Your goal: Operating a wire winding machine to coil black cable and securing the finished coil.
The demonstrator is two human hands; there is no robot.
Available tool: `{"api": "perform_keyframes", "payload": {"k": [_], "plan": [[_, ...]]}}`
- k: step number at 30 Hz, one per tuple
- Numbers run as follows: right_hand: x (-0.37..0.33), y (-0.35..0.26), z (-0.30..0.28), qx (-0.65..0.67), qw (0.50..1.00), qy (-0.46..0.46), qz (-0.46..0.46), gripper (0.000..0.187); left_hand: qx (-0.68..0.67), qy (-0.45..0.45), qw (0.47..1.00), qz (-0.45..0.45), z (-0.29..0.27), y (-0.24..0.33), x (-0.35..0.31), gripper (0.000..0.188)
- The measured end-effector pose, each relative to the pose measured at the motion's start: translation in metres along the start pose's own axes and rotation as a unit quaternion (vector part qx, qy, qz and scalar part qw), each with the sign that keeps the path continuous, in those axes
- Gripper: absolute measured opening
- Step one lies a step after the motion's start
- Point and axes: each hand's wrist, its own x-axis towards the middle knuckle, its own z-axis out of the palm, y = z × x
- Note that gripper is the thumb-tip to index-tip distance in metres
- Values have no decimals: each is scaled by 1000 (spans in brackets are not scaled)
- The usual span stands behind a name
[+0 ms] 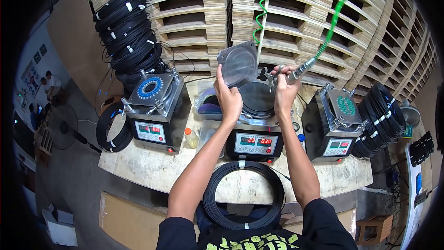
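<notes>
My left hand [228, 103] grips a squarish grey metal plate [239, 66] by its lower edge, tilted up above the middle machine. In my right hand [285, 93] is an air blow gun [294, 75] on a green coiled hose [334, 18], its front end toward the plate. Below both hands sits the round dark platen [257, 99] of the polishing machine [254, 143], whose red display is lit. A coil of black cable [210, 185] lies at the table's front edge, against my body.
A left machine [155, 106] carries a ring of blue connectors; a right machine [336, 115] carries green ones. Black cable coils [126, 32] stack at back left, more coils [381, 111] at right. Wooden pallets [194, 18] rise behind. An orange-capped bottle [191, 138] stands left of the middle machine.
</notes>
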Motion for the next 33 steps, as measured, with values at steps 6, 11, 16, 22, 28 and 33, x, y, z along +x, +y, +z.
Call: {"api": "perform_keyframes", "payload": {"k": [6, 11, 16, 22, 28, 33], "plan": [[-8, -30, -44, -33, 986, -95, 130, 20, 257, -120, 900, 330, -10, 23, 8, 45], [-14, -58, -74, -28, 974, -122, 191, 23, 265, -388, 795, 385, -16, 32, 20, 46], [-23, -71, -84, -23, 974, -103, 202, 23, 349, -406, 704, 466, -9, 24, 21, 53], [-28, -79, -92, -18, 972, -102, 212, 22, 364, -488, 550, 572, 0, 53, 38, 52], [-31, -81, -92, -9, 971, -90, 220, 20, 406, -558, 482, 540, 16, 66, 36, 64], [-30, -81, -81, -46, 981, -64, 179, 21, 378, -552, 528, 523, 3, 64, 23, 69]]}}
